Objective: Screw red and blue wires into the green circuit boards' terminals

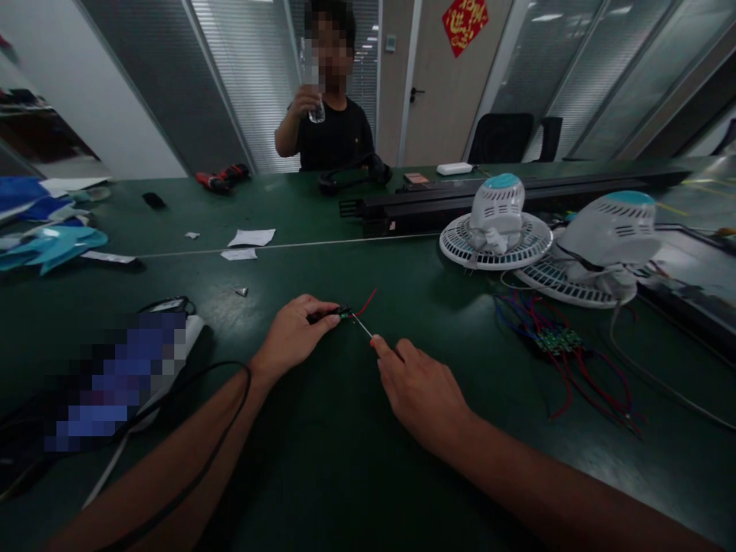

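My left hand (296, 331) pinches a small green circuit board (343, 313) with a red wire (366, 302) against the dark green table (322, 452). My right hand (417, 387) is closed on a thin screwdriver (364, 330), whose metal tip points at the board. Both hands rest near the middle of the table, a short gap apart.
Two white fans (495, 222) (603, 245) lie at the right beside a pile of circuit boards with red and blue wires (560, 345). A long black bar (517, 198) runs behind them. Paper scraps (251, 238) and blue cloths (51, 245) lie at the left. Across the table a person (329, 115) drinks from a glass.
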The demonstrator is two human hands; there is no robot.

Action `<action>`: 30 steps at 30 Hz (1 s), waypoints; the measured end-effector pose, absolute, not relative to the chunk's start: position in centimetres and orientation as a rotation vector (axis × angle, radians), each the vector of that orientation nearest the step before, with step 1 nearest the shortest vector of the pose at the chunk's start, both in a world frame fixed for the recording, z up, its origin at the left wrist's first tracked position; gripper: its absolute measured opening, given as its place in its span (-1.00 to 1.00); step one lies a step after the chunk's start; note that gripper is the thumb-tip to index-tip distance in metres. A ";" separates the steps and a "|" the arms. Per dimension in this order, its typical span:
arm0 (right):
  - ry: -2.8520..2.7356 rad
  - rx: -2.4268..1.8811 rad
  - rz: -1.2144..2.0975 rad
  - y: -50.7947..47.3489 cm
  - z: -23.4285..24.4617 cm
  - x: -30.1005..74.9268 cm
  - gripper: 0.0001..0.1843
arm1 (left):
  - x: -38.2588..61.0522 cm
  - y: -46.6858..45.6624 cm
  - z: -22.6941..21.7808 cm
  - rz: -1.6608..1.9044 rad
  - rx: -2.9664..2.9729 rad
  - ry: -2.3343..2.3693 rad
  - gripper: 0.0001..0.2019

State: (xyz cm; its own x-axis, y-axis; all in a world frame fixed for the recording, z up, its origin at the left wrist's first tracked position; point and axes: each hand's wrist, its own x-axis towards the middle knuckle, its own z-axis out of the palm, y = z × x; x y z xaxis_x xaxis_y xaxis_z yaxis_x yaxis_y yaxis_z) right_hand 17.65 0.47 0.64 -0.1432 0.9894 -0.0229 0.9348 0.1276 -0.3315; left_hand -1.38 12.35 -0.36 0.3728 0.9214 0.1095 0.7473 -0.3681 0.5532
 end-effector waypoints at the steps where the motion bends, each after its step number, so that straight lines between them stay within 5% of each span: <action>1: -2.167 -1.898 0.402 0.4 0.7 17.7 -0.66 | -1.4 12.4 -0.4 0.567 2.244 1.445 -0.70; 17: -1.410 -1.583 0.587 -1.7 1.6 24.2 -0.64 | -1.3 11.0 -0.7 0.787 2.529 1.477 -0.61; 23: -1.163 -1.653 0.506 -5.7 4.1 32.5 -0.63 | -0.2 9.3 0.8 1.137 2.626 1.223 -0.86; 30: -1.223 -2.115 0.379 -7.4 5.5 38.1 -0.66 | 3.0 6.5 -0.7 0.418 2.932 0.526 -0.69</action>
State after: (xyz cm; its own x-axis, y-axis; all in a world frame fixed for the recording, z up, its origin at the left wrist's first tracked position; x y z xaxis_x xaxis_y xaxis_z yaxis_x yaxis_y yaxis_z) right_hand 38.07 -7.45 5.47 0.5214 0.8501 0.0733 0.6601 -0.3474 -0.6660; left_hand 2.95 6.50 -0.69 0.9007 0.3579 0.2464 0.3209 -0.9302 0.1783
